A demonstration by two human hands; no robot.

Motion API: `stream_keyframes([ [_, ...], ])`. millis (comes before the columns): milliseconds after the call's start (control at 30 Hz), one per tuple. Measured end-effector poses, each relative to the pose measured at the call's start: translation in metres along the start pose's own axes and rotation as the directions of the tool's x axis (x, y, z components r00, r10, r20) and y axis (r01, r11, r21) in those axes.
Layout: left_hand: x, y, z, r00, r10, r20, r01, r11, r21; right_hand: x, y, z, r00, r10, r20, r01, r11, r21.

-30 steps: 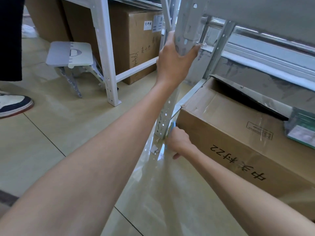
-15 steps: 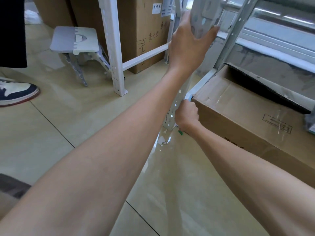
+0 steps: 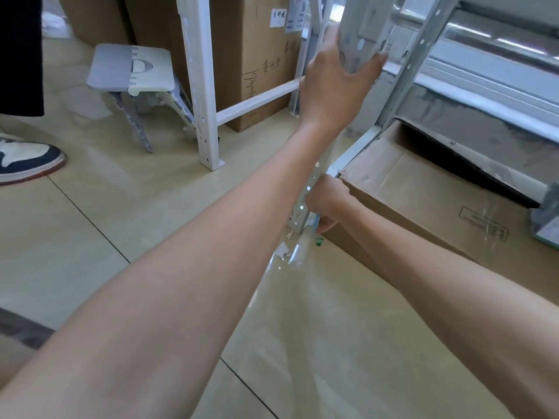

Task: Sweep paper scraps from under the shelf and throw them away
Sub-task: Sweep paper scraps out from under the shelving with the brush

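Small white paper scraps [image 3: 284, 251] lie on the glossy beige tiled floor [image 3: 90, 237], right at the foot of the grey perforated metal shelf upright [image 3: 299, 213]. They are on its near side, out in the open. A tiny green bit [image 3: 319, 241] lies just beside them, close to the bottom edge of the large brown cardboard box [image 3: 423, 207] that fills the shelf's lowest bay.

The right hand [image 3: 326, 201] is low down, pressed in between the upright and the near corner of the box. Its fingers are curled tight round a slim pale blue stick [image 3: 315, 223], which pokes down out of the fist towards the floor. What kind of tool it is cannot be told. The scraps lie just below this hand and a little to its left, without touching it.

The left hand [image 3: 335, 83] is high up, with fingers and thumb wrapped round the same upright, well above the scraps.

Further back stand a grey-and-white plastic folding step stool [image 3: 133, 68], the white metal post [image 3: 202, 86] of a second shelf and a tall brown labelled carton [image 3: 257, 55]. A navy-and-white sneaker [image 3: 27, 158] shows at the left edge.
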State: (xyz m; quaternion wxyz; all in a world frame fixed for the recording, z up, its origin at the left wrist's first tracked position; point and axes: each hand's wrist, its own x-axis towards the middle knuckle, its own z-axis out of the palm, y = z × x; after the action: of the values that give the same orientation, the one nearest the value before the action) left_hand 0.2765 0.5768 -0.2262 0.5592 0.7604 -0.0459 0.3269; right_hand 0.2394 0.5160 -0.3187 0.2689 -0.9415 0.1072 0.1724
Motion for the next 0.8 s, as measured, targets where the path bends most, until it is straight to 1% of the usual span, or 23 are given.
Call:
stream_keyframes([
  [100, 0.000, 0.001, 0.000, 1.000, -0.007, 0.004, 0.007, 1.000, -0.004, 0.001, 0.007, 0.002, 0.989, -0.108, -0.102, 0.104, 0.994, -0.042],
  [167, 0.001, -0.001, 0.001, 1.000, -0.005, -0.006, 0.005, 1.000, -0.002, 0.003, 0.019, 0.012, 0.970, -0.155, -0.186, 0.141, 0.986, -0.089],
  [233, 0.001, -0.003, 0.001, 1.000, 0.004, -0.016, -0.005, 1.000, -0.005, 0.007, 0.030, 0.027, 0.960, -0.167, -0.224, 0.153, 0.985, -0.077],
  [300, 0.000, -0.003, 0.001, 1.000, 0.011, -0.017, -0.011, 1.000, -0.009, 0.013, 0.034, 0.038, 0.961, -0.136, -0.240, 0.129, 0.991, -0.046],
  [433, 0.000, -0.003, 0.002, 0.999, 0.019, -0.027, -0.019, 1.000, 0.003, 0.018, 0.038, 0.050, 0.970, -0.122, -0.208, 0.112, 0.992, -0.059],
  [533, 0.000, -0.005, 0.002, 0.999, 0.027, -0.028, -0.027, 1.000, 0.010, 0.013, 0.037, 0.046, 0.982, -0.084, -0.172, 0.081, 0.996, -0.019],
  [700, 0.002, -0.001, 0.001, 1.000, 0.000, -0.006, 0.000, 1.000, 0.014, -0.003, 0.028, 0.017, 1.000, 0.002, 0.015, -0.003, 0.999, 0.054],
  [767, 0.002, 0.000, 0.000, 1.000, -0.009, 0.007, 0.009, 1.000, 0.010, -0.008, 0.025, 0.008, 0.999, 0.012, 0.049, -0.015, 0.997, 0.079],
  [800, 0.002, 0.000, 0.000, 1.000, -0.014, 0.011, 0.014, 1.000, 0.010, -0.009, 0.023, 0.006, 0.999, 0.001, 0.043, -0.005, 0.996, 0.093],
])
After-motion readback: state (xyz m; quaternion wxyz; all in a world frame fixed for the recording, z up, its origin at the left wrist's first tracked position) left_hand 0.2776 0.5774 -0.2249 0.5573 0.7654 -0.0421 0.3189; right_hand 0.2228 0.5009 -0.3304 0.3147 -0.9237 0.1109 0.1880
